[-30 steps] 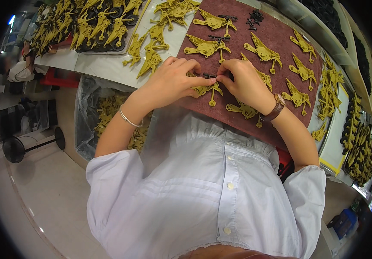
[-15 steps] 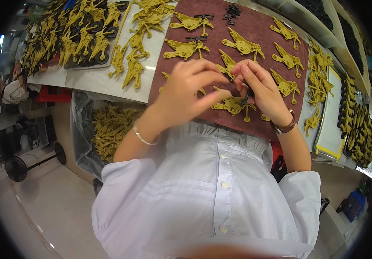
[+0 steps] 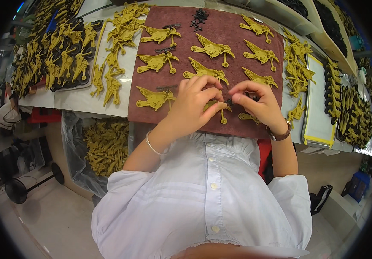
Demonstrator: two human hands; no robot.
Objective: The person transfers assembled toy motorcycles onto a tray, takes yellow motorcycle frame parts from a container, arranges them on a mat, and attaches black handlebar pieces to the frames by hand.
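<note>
Over the near middle of a maroon cloth (image 3: 186, 118), my two hands almost meet above a yellow plastic piece (image 3: 223, 114), largely covered by the fingers. My left hand (image 3: 197, 101) has its thumb and forefinger drawn together; what lies between them is hidden. Small black plastic parts (image 3: 248, 96) are held in the curled fingers of my right hand (image 3: 259, 105). A black bit (image 3: 229, 102) shows between the two hands, at the fingertips. Similar yellow bird-shaped pieces (image 3: 212, 48) lie in columns on the cloth. Beside the left column's pieces rest thin black parts (image 3: 165, 50).
Small black parts (image 3: 200, 18) are heaped at the cloth's far edge. Yellow pieces pile up left (image 3: 123, 26) and right (image 3: 297, 60) of it. A plastic-lined container of yellow pieces (image 3: 106, 144) stands below the table's left side. A yellow-edged white board (image 3: 315, 103) lies at right.
My left hand's spread thumb and fingers have come together, and both hands now meet closer over the near yellow piece. The whole view has shifted, so the cloth sits further left.
</note>
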